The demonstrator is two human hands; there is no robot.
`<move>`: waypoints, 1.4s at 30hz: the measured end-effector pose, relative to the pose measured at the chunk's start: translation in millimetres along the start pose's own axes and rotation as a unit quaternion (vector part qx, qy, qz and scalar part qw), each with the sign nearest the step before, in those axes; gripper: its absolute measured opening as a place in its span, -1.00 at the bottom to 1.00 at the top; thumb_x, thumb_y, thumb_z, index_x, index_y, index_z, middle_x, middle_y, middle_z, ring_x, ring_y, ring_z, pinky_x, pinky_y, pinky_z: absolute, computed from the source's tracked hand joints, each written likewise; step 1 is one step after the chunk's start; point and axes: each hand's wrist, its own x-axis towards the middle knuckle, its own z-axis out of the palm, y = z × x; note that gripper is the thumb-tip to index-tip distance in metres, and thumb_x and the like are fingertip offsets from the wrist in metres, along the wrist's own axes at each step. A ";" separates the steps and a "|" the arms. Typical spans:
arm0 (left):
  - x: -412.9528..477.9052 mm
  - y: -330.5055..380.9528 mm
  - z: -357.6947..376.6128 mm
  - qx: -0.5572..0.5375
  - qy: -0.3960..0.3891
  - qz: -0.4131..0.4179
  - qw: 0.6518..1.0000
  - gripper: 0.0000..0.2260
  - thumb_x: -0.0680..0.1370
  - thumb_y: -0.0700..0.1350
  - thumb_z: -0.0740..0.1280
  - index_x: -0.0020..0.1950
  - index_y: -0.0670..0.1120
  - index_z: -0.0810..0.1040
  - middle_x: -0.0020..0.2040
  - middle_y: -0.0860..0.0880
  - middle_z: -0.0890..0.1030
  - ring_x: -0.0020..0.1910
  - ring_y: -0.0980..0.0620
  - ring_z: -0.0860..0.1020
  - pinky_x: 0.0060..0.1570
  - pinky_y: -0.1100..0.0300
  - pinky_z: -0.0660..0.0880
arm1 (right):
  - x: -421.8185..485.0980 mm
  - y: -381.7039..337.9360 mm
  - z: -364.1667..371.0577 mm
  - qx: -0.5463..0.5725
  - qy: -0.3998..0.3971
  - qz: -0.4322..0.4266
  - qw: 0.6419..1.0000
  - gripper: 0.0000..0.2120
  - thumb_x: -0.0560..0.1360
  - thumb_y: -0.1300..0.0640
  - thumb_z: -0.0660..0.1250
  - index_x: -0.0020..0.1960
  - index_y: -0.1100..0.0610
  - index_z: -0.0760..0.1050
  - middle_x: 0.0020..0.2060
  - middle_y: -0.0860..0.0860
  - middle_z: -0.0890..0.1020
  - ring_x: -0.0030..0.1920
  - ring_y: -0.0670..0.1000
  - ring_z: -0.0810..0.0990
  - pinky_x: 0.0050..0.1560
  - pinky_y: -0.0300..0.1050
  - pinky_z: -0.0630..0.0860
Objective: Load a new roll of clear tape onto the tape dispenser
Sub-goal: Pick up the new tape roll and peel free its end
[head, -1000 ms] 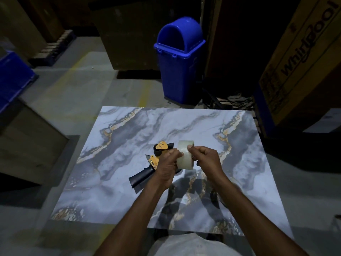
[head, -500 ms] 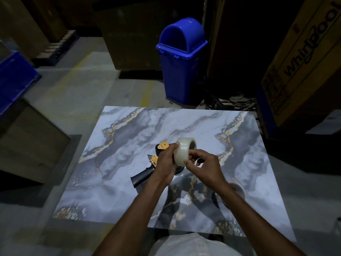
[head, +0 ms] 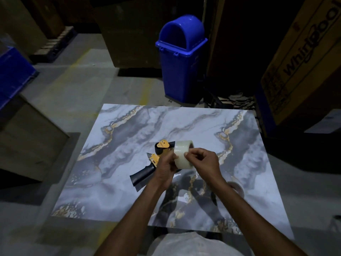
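A roll of clear tape (head: 181, 151) is held upright above the marble-patterned table (head: 239, 163). My left hand (head: 166, 168) grips its left side. My right hand (head: 203, 161) pinches at the roll's outer surface with thumb and forefinger. The tape dispenser (head: 156, 159), orange and black with a dark handle pointing toward the lower left, lies on the table just behind and left of my left hand, which hides part of it.
A second roll-like object (head: 236, 189) lies on the table right of my right forearm, half hidden. A blue swing-lid bin (head: 181, 58) stands beyond the far table edge. Large cardboard boxes (head: 302, 58) stand to the right, and a wooden crate (head: 27, 137) to the left.
My right hand moved from the roll's top edge to its front face, fingertips now pinching there. The roll has tilted slightly. The dispenser has not moved.
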 end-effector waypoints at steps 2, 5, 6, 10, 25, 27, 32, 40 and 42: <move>2.4 1.1 -3.6 -0.013 0.013 -0.012 1.000 -0.75 0.61 -0.04 0.26 0.19 -0.09 0.62 0.08 -0.21 0.66 -0.05 -0.09 0.61 -0.28 0.14 0.56 | -5.2 6.1 3.6 -0.042 -0.009 -0.030 0.999 -0.87 0.43 0.17 0.55 -0.08 -0.04 0.70 -0.23 -0.04 0.74 -0.18 -0.11 0.71 -0.09 -0.18 0.65; 5.9 4.1 -5.8 -0.020 0.028 -0.026 0.999 -0.68 0.69 0.03 0.27 0.28 -0.15 0.64 0.17 -0.29 0.70 0.03 -0.18 0.67 -0.02 0.02 0.62 | -13.4 13.3 10.3 -0.093 -0.033 -0.098 0.990 -0.86 0.42 0.17 0.54 -0.02 0.07 0.72 -0.23 -0.03 0.72 -0.22 -0.11 0.66 -0.15 -0.20 0.61; 6.2 5.0 -6.5 -0.022 0.035 -0.026 0.999 -0.65 0.69 0.03 0.29 0.31 -0.19 0.63 0.18 -0.31 0.70 0.04 -0.20 0.68 0.07 -0.02 0.61 | -15.7 15.3 12.9 -0.115 -0.035 -0.122 0.985 -0.84 0.41 0.14 0.53 -0.01 0.08 0.72 -0.21 -0.05 0.71 -0.22 -0.11 0.65 -0.17 -0.21 0.58; 7.5 3.5 -14.7 -0.039 0.041 -0.009 0.998 -0.65 0.65 -0.02 0.37 0.35 -0.19 0.60 0.28 -0.38 0.64 0.12 -0.26 0.64 0.13 -0.14 0.64 | -19.7 19.5 20.7 -0.159 -0.031 -0.155 0.975 -0.81 0.35 0.03 0.47 -0.05 0.03 0.71 -0.23 -0.12 0.70 -0.22 -0.08 0.64 -0.19 -0.19 0.56; 0.1 3.5 -37.3 0.020 -0.034 -0.001 0.999 -0.63 0.55 -0.18 0.27 0.32 -0.27 0.59 0.08 -0.18 0.68 0.02 -0.07 0.62 -0.16 0.15 0.62 | -4.2 4.0 34.4 0.001 0.020 0.037 0.999 -0.87 0.46 0.07 0.54 -0.08 0.13 0.74 -0.19 0.01 0.76 -0.15 -0.03 0.71 -0.13 -0.12 0.64; 5.3 5.2 -41.1 0.006 -0.037 -0.016 0.999 -0.59 0.59 -0.14 0.26 0.39 -0.26 0.56 0.18 -0.23 0.66 0.08 -0.09 0.62 -0.12 0.14 0.64 | -9.5 8.7 41.1 -0.028 0.041 0.007 0.999 -0.95 0.43 0.11 0.56 -0.12 0.05 0.73 -0.22 -0.02 0.75 -0.16 -0.10 0.72 -0.08 -0.10 0.66; 21.4 11.4 -47.7 -0.026 -0.016 -0.063 0.998 -0.62 0.71 0.01 0.28 0.36 -0.23 0.61 0.28 -0.34 0.65 0.06 -0.18 0.68 -0.11 0.09 0.68 | -20.6 20.9 54.9 -0.170 0.048 -0.135 0.975 -0.88 0.42 0.13 0.55 -0.05 0.03 0.70 -0.20 -0.08 0.70 -0.19 -0.09 0.64 -0.12 -0.15 0.61; 19.9 10.1 -57.2 -0.064 -0.005 -0.092 0.994 -0.60 0.69 -0.08 0.32 0.42 -0.32 0.54 0.17 -0.34 0.69 -0.01 -0.14 0.71 -0.12 0.06 0.72 | -32.6 42.2 56.4 -0.266 0.035 -0.202 0.942 -0.84 0.40 0.07 0.52 -0.02 0.01 0.68 -0.17 -0.15 0.69 -0.13 -0.13 0.58 -0.15 -0.18 0.52; 16.4 9.3 -59.7 -0.075 0.013 -0.108 0.991 -0.62 0.69 -0.09 0.27 0.39 -0.32 0.55 0.09 -0.30 0.72 -0.06 -0.13 0.72 -0.11 0.07 0.69 | -32.6 35.9 58.4 -0.194 0.079 -0.145 0.967 -0.91 0.45 -0.01 0.50 -0.09 -0.02 0.65 -0.20 -0.16 0.68 -0.13 -0.13 0.61 -0.17 -0.17 0.53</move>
